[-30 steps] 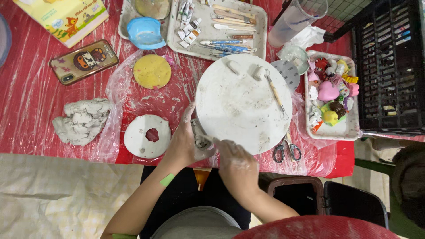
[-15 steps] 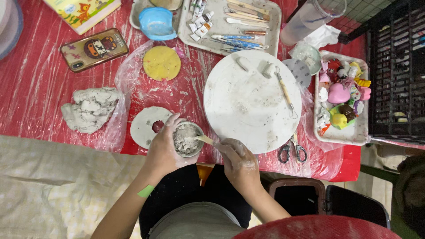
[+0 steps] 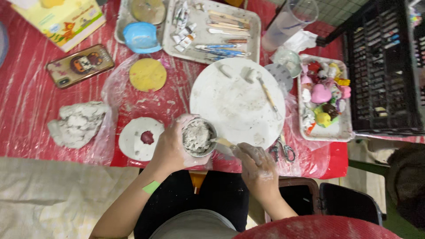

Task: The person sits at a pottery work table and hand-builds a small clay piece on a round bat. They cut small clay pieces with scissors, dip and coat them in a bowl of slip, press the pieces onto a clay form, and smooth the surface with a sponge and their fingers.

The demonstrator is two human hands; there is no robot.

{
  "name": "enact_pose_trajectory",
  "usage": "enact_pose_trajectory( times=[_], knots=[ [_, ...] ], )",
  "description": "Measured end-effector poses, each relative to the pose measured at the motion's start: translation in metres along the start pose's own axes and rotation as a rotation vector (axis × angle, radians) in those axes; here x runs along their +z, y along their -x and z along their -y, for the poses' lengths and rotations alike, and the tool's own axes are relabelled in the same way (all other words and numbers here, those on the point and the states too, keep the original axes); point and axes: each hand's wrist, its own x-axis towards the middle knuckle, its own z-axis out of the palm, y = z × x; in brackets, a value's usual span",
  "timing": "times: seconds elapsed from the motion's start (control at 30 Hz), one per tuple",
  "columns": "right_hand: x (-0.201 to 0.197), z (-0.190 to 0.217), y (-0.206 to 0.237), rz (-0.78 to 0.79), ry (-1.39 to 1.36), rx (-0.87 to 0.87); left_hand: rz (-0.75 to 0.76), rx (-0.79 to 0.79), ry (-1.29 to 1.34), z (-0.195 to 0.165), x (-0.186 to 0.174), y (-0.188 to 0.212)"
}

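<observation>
A work table covered in red plastic sheeting (image 3: 26, 110) is seen from above, with a seated person's two bare hands at its near edge.

Nearest, the left hand (image 3: 170, 148) is wrapped around a small clay cup (image 3: 198, 137), the fingers closed about its wall, so that the cup is held at the table's edge with its open mouth facing up. Grey, crumbly clay is seen inside it. Just to the right, the right hand (image 3: 256, 164), smeared with clay, is closed on a thin wooden tool (image 3: 223, 142), whose tip is laid against the cup's rim on the right side.

Just left of the left hand, a white clay disc (image 3: 133, 141) with a red centre is laid flat. Further left, a grey lump of clay (image 3: 77, 124) is set on clear plastic. Scissors (image 3: 283, 150) lie just right of the right hand.

Beyond the cup, a large round white board (image 3: 237, 102) is placed, with a second wooden tool on it. To the right, a tray of small coloured figures (image 3: 323, 99) is seen. Farther away, a yellow disc (image 3: 147, 74), a phone (image 3: 79, 65), a blue bowl (image 3: 141, 37) and a tray of brushes and paint tubes (image 3: 212, 28) are set out.
</observation>
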Motion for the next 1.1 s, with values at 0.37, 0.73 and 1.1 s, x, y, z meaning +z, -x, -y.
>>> enact_pose_trajectory(
  times=[0.37,0.73,1.1],
  knots=[
    [-0.061,-0.048,-0.008,-0.041,0.148,0.216,0.093,0.041,0.194,-0.009,0.061,-0.038],
    [-0.054,-0.020,-0.052,0.308,0.303,-0.088,0.115,0.106,0.131,-0.001,0.069,-0.031],
    [-0.043,-0.008,-0.049,0.258,0.271,0.011,0.199,-0.025,0.170,-0.005,0.066,-0.031]
  ],
)
